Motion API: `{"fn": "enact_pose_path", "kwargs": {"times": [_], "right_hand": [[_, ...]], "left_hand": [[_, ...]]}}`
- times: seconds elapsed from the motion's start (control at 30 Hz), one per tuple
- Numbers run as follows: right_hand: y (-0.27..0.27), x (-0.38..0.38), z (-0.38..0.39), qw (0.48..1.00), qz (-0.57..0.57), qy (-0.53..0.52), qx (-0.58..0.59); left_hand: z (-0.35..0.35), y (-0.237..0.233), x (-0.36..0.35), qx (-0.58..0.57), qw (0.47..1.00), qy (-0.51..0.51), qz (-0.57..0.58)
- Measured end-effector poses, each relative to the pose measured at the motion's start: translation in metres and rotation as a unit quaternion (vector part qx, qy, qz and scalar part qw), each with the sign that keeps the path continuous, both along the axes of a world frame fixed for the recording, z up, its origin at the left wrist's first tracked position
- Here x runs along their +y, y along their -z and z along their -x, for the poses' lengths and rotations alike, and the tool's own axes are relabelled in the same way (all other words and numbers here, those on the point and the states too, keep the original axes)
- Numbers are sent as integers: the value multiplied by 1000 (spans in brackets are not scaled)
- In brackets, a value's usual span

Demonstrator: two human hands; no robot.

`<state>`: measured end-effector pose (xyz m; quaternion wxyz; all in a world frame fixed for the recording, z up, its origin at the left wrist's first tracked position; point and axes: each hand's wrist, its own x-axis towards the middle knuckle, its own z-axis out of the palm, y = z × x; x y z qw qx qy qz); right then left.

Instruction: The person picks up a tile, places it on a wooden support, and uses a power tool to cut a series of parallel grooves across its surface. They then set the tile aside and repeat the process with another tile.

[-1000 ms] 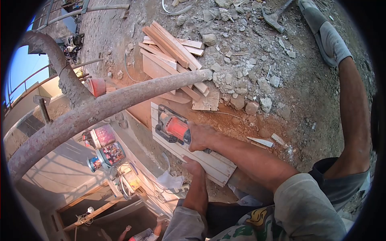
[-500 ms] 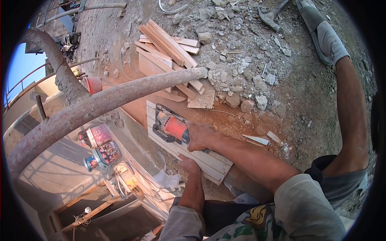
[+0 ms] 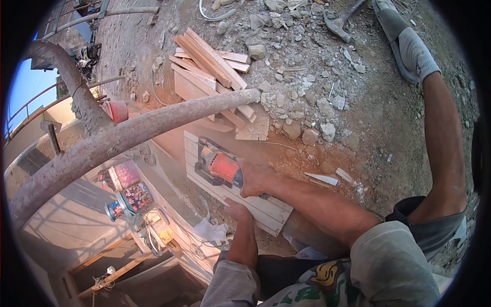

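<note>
My right hand (image 3: 257, 177) is wrapped around the rear of a red handheld power saw (image 3: 224, 166), whose black frame rests on a pale grooved board (image 3: 266, 214). Its blade is hidden from this angle. My left hand (image 3: 238, 210) grips the board's near edge, close to the saw, with most fingers out of sight underneath. The board lies slanted in front of me, its near end beside my leg. Hazy dust hangs around the board's far end.
Cut wooden strips (image 3: 209, 64) lie piled beyond the board. A thick curved pole (image 3: 169, 115) crosses the left side. Rubble (image 3: 327, 130) and a hammer (image 3: 337, 26) are on the ground. Buckets (image 3: 137, 197) and a yellow box (image 3: 162, 233) sit lower left, beside a drop.
Dust has thickened around the saw and the board's far end. The saw sits slightly nearer to me along the board. Both hands keep their hold, and the view has shifted slightly.
</note>
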<state>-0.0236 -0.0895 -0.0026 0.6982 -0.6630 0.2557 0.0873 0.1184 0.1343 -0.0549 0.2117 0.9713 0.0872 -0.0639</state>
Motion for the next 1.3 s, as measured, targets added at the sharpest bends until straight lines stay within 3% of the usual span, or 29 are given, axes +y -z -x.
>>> {"fn": "enact_pose_path", "kwargs": {"times": [0.3, 0.4, 0.6, 0.67, 0.77, 1.3], "right_hand": [[-1, 4, 11, 1000, -1, 5, 6], [-5, 2, 16, 1000, -6, 7, 8], [13, 16, 12, 998, -1, 53, -17], [12, 18, 12, 998, -14, 39, -47], [-3, 11, 22, 999, -17, 33, -37], [-11, 5, 36, 1000, 3, -2, 22]], "left_hand": [[4, -5, -5, -4, 999, -17, -51], [-1, -2, 2, 13, 1000, 13, -1], [-17, 17, 14, 55, 998, -35, 8], [-33, 31, 35, 37, 994, -21, 96], [-15, 10, 15, 13, 1000, -13, -6], [-29, 25, 30, 23, 999, -9, 30]]}}
